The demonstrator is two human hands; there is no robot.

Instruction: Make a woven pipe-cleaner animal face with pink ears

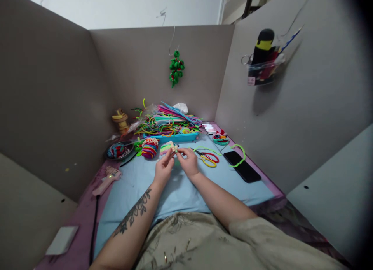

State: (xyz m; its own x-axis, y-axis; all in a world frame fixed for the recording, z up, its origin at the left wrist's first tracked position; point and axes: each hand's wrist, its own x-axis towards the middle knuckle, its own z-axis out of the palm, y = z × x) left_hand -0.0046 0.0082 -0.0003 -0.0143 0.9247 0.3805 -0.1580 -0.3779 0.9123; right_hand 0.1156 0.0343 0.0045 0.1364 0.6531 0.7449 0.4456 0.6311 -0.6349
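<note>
My left hand (163,168) and my right hand (188,162) meet over the blue cloth (140,188), thumbs and fingers pinched on a small cream-coloured fuzzy piece (174,148) between them. Its exact shape is too small to tell. Just behind the fingers lies a pastel striped fuzzy piece (165,148), partly covered by them. To its left stands a multicoloured striped bundle (150,148). Scissors or pliers with red and yellow handles (209,160) lie right of my right hand, near a bright green fuzzy stem (241,153).
A blue tray (175,138) heaped with coloured stems (171,120) is at the back. A black phone (242,167) lies right, a pink glue gun (107,181) left, with a dark bowl (128,151) behind it. Grey panels (131,67) enclose the table.
</note>
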